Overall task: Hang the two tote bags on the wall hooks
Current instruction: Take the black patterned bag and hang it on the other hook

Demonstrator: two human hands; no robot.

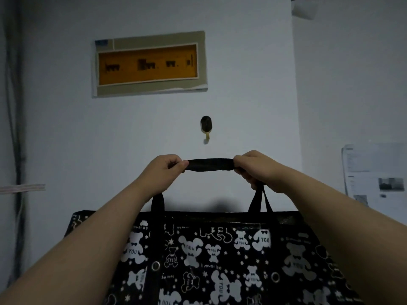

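A black tote bag (220, 256) printed with white bears hangs from my two hands in front of the wall. Its black handles (210, 165) are stretched flat between my left hand (165, 166) and my right hand (253, 166), both closed on the strap. A dark oval wall hook (206, 126) with a small gold prong sits on the wall just above the strap, a short gap apart. I see only one bag and one hook.
A beige panel with an orange window (149, 63) is mounted on the wall above the hook. Papers (374, 172) are pinned to the wall at the right. Cables (15, 106) run down the left edge.
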